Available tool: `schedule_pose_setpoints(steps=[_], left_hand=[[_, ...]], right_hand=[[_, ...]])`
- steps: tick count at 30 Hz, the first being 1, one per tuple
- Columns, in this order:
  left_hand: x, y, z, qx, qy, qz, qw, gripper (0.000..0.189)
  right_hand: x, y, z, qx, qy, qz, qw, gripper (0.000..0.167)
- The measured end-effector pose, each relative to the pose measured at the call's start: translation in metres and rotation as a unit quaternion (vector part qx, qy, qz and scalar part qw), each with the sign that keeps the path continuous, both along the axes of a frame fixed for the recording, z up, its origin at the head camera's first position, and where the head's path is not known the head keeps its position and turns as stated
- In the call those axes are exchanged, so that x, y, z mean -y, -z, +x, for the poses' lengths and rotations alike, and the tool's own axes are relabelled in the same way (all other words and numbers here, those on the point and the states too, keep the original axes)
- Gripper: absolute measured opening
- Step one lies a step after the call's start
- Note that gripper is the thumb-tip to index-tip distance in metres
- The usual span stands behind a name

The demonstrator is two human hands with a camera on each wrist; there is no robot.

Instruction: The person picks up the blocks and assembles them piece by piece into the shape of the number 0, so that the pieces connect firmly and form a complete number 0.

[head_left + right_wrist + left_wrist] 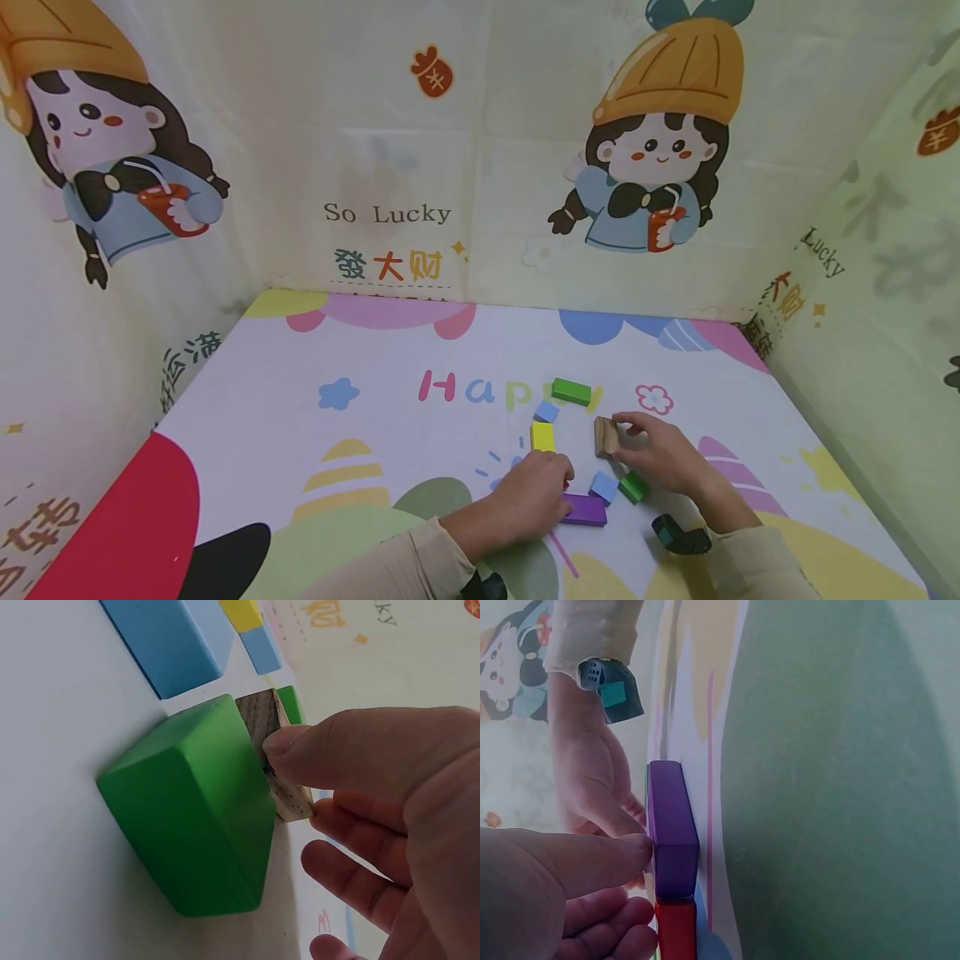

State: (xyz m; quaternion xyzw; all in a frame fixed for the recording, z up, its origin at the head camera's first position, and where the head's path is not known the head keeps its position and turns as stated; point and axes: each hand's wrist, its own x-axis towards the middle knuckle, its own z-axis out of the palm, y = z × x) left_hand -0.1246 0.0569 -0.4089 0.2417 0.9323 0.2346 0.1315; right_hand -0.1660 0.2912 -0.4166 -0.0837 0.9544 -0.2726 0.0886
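My right hand [663,450] pinches a brown wooden block [606,438] between thumb and fingers. In the right wrist view the thumb presses the face of that wooden block [260,716], partly behind a large-looking green block [191,810]. My left hand [528,496] is over the near left of the blocks, fingers loosely bent. The left wrist view has its thumb tip at the edge of a purple block [673,817] and the fingertips beside a red block [676,930]. That red block meets the purple one end to end; from the head it is mostly covered by the left hand.
A yellow block [542,436], a blue block [547,412] and a green block [572,392] curve along the far left. Nearer lie another blue block [603,487] and a small green block [633,487]. Printed cloth walls [510,167] surround the patterned table [390,358].
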Motion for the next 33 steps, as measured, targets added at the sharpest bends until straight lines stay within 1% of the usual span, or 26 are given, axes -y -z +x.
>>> schedule_pose_setpoints(steps=[9,18,25,33], left_hand=[[-0.0009,0.0012,-0.0004,0.008,-0.006,-0.007,0.9999,0.029],[0.0001,-0.0002,-0.0001,0.004,-0.002,-0.006,1.0000,0.029],[0.0000,0.0007,0.0006,-0.006,0.004,-0.005,1.0000,0.029],[0.0004,0.0006,0.0006,-0.006,0.006,-0.009,0.9999,0.028]], right_hand=[[-0.0003,0.0020,-0.0001,-0.001,0.003,-0.008,1.0000,0.064],[-0.0012,0.0030,-0.0002,0.000,0.002,-0.002,1.0000,0.055],[-0.0013,0.0040,0.0015,-0.009,-0.006,-0.003,0.9999,0.053],[-0.0008,0.0023,0.0021,-0.016,-0.014,-0.013,0.9997,0.052]])
